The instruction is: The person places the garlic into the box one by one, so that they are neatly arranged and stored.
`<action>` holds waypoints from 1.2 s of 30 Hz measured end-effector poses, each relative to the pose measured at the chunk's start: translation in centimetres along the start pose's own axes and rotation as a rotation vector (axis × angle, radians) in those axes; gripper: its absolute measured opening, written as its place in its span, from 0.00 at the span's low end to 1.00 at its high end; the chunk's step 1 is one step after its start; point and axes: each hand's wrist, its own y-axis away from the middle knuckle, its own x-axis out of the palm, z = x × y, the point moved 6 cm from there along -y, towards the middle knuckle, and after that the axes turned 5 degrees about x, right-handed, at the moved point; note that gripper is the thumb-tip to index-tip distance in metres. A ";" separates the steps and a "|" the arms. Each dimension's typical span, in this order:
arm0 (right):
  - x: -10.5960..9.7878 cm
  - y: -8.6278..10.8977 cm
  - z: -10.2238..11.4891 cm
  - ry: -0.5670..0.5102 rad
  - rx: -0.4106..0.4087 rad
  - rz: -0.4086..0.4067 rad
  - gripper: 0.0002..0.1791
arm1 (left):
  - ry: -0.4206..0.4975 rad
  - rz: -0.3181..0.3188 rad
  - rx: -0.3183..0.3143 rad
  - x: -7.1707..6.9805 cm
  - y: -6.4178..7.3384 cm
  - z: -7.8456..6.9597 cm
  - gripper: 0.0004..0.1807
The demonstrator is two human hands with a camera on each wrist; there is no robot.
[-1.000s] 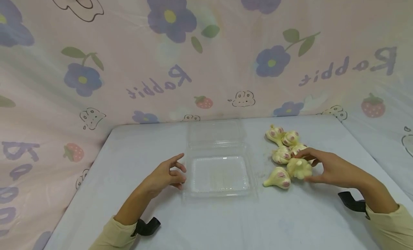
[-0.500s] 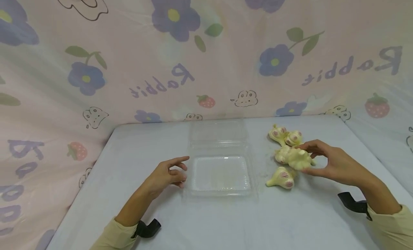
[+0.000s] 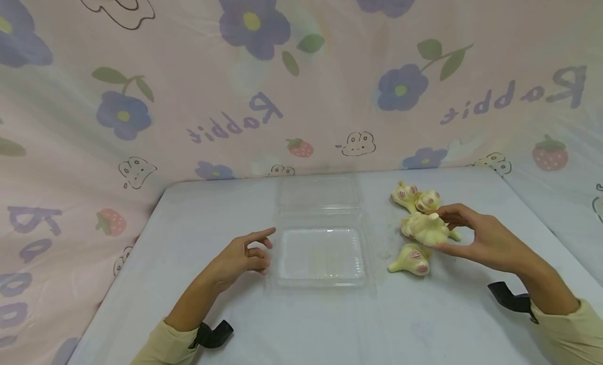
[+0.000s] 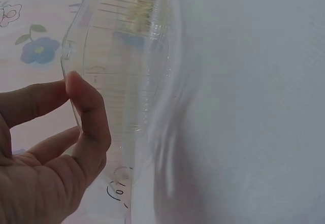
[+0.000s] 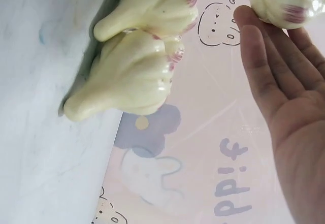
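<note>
My right hand (image 3: pixel 494 244) holds a pale garlic bulb (image 3: pixel 432 230) between thumb and fingers, raised above the other bulbs. In the right wrist view that garlic shows at the top right, with light glinting on its purple-streaked skin. My left hand (image 3: pixel 235 260) is at the left side of a clear plastic clamshell box (image 3: pixel 320 286). The left wrist view shows its thumb and a bent finger pinching the box's thin rim (image 4: pixel 67 64). The box stands open, its lid (image 3: pixel 317 192) folded back toward the wall.
Several more garlic bulbs lie right of the box: one at the front (image 3: pixel 411 260), two at the back (image 3: pixel 427 201), others partly hidden behind the held one. A white cloth covers the table (image 3: pixel 301 328). A printed curtain (image 3: pixel 320 92) hangs behind it.
My right hand has picked up the garlic bulb from the front of the pile, raising it and shifting slightly left. The left hand stays at the box's edge.
</note>
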 end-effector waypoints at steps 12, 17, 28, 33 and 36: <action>1.1 -0.5 1.2 -0.066 0.060 -0.012 0.32 | 0.025 -0.006 -0.009 0.3 -0.1 0.3 0.42; 1.8 -1.2 2.5 -0.106 0.081 -0.012 0.32 | 0.015 -0.031 -0.007 0.2 -0.1 0.3 0.43; 3.5 -3.5 6.4 -0.170 0.066 0.051 0.32 | 0.007 -0.044 -0.016 0.1 0.1 0.8 0.44; 4.7 -4.2 7.7 -0.232 0.062 0.070 0.35 | 0.006 -0.041 -0.013 0.1 0.0 0.6 0.43; 5.3 -4.5 8.3 -0.235 0.067 0.078 0.35 | 0.003 -0.039 -0.010 0.2 -0.1 0.5 0.43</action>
